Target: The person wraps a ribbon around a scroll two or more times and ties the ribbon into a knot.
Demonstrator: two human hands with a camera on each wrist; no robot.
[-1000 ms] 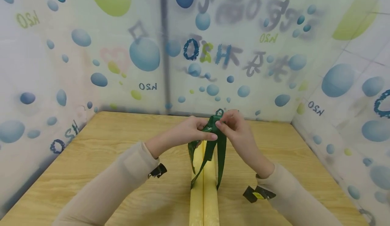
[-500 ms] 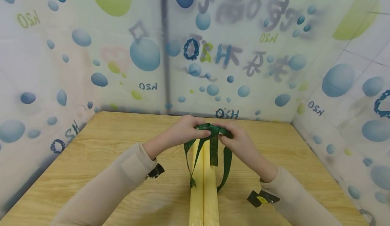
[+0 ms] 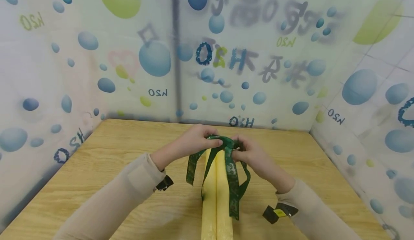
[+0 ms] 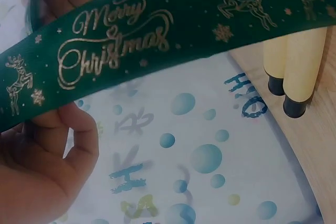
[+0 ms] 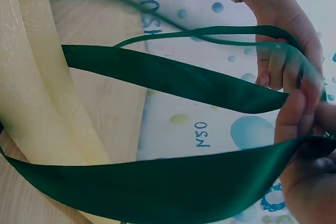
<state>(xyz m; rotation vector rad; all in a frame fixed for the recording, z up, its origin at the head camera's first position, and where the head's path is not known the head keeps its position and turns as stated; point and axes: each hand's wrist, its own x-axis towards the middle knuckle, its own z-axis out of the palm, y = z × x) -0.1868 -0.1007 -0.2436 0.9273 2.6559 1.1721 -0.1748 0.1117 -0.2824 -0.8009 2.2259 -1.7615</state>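
A green ribbon (image 3: 232, 179) with gold "Merry Christmas" lettering and reindeer passes round two pale yellow rolls (image 3: 223, 211) lying side by side. In the head view its strands cross above the rolls between both hands. My left hand (image 3: 195, 141) pinches the ribbon left of the crossing between thumb and fingers. On the other side my right hand (image 3: 253, 159) grips it close to the crossing, fingers curled. One tail hangs in front at the right, another at the left. In the left wrist view a ribbon strand (image 4: 194, 27) hides part of both hands.
The rolls stand on a wooden table (image 3: 145, 211) and show black ends (image 4: 294, 107) in the left wrist view. Behind and beside the table hang pale sheets (image 3: 129, 78) printed with blue and green bubbles. Each wrist wears a black camera (image 3: 165, 183).
My right hand has come down from a raised position and moved slightly right. The ribbon strands now cross between the hands, with one long tail dropped in front and another swung out left.
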